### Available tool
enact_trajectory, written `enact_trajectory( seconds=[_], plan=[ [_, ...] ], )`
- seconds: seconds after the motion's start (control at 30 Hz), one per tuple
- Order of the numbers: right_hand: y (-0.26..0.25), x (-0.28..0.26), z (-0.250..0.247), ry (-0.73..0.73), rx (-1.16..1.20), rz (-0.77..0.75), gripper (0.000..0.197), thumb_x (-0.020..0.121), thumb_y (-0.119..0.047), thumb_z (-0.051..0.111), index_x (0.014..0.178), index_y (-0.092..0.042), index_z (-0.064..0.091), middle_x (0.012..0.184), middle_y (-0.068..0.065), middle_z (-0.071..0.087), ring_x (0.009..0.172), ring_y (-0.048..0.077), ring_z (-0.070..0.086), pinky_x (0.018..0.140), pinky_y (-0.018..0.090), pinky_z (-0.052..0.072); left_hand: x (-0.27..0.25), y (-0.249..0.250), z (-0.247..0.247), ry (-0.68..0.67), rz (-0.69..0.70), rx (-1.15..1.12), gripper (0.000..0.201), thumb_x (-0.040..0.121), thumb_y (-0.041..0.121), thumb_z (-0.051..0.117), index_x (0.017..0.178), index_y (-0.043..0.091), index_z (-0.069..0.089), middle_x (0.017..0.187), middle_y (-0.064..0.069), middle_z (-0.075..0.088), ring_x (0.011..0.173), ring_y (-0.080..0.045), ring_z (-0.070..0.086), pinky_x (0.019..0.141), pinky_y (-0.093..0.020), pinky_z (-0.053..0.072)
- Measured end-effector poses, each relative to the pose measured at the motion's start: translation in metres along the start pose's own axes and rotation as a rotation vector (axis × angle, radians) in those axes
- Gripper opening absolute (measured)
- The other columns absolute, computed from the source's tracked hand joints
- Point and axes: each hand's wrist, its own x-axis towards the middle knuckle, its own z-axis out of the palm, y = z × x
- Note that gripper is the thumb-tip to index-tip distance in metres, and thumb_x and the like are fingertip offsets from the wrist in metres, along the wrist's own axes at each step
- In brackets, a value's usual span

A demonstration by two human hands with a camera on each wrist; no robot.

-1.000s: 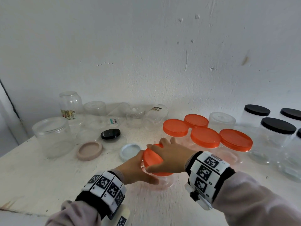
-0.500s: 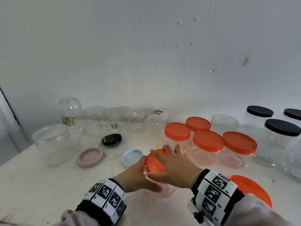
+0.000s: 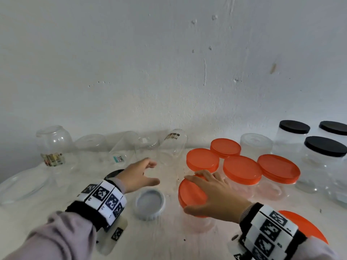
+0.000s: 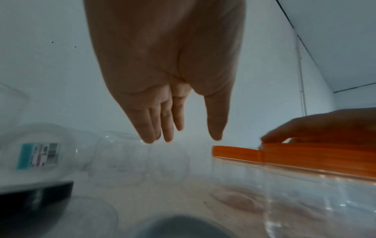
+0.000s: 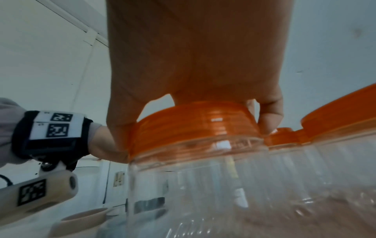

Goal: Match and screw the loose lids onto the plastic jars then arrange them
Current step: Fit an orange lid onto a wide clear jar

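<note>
Beside the gripped orange lid [image 3: 189,196], four capped jars [image 3: 242,170] crowd close.

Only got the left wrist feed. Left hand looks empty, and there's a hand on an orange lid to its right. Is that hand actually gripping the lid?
Observer: Yes. In the right wrist view the right hand has thumb and fingers curled round the rim of the orange lid, which sits on its clear jar.
Operator: Any loose lid near the left hand?
Observer: The head view shows a pale lid lying open side up on the table, between the two wrists and just nearer the person than the left hand.
Operator: Other orange jars?
Observer: Four orange-lidded jars stand clustered just behind the right hand.
</note>
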Motion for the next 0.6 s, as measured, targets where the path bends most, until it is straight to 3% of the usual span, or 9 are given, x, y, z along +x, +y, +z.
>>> enact_trajectory(
  seconds=[0.1, 0.2, 0.37, 0.6],
  plan=[
    [0.004, 0.010, -0.002, 0.039, 0.001, 0.056, 0.085, 0.068, -0.076, 0.050, 0.142, -0.048, 0.020, 0.147, -0.012, 0.022, 0.132, 0.022, 0.021, 0.110, 0.044, 0.020, 0.037, -0.006, -0.020, 0.183, -0.003, 0.085, 0.060, 0.082, 0.031, 0.072, 0.133, 0.016, 0.044, 0.138, 0.000, 0.049, 0.126, -0.013, 0.046, 0.106, -0.026, 0.034],
    [0.007, 0.016, -0.001, 0.081, 0.022, 0.084, 0.081, 0.068, -0.075, 0.050, 0.140, -0.048, 0.024, 0.144, -0.015, 0.021, 0.128, 0.018, 0.022, 0.106, 0.040, 0.024, 0.073, -0.011, -0.033, 0.249, -0.016, 0.180, 0.063, 0.085, 0.034, 0.068, 0.136, 0.010, 0.041, 0.139, -0.006, 0.047, 0.128, -0.019, 0.044, 0.100, -0.024, 0.032],
    [0.012, 0.025, -0.004, 0.102, 0.046, 0.113, 0.079, 0.071, -0.073, 0.053, 0.140, -0.045, 0.026, 0.145, -0.015, 0.018, 0.130, 0.017, 0.021, 0.108, 0.041, 0.024, 0.119, -0.018, -0.046, 0.243, -0.133, 0.345, 0.081, 0.083, 0.055, 0.061, 0.141, 0.008, 0.030, 0.140, -0.015, 0.042, 0.129, -0.030, 0.041, 0.104, -0.040, 0.037],
    [0.017, 0.034, -0.009, 0.117, 0.143, 0.116, 0.079, 0.077, -0.061, 0.063, 0.144, -0.038, 0.027, 0.152, -0.009, 0.011, 0.138, 0.017, 0.013, 0.112, 0.041, 0.029, 0.146, -0.024, -0.051, 0.126, -0.245, 0.384, 0.094, 0.075, 0.068, 0.061, 0.137, 0.003, 0.033, 0.138, -0.017, 0.047, 0.125, -0.031, 0.046, 0.102, -0.037, 0.039]
  ],
)
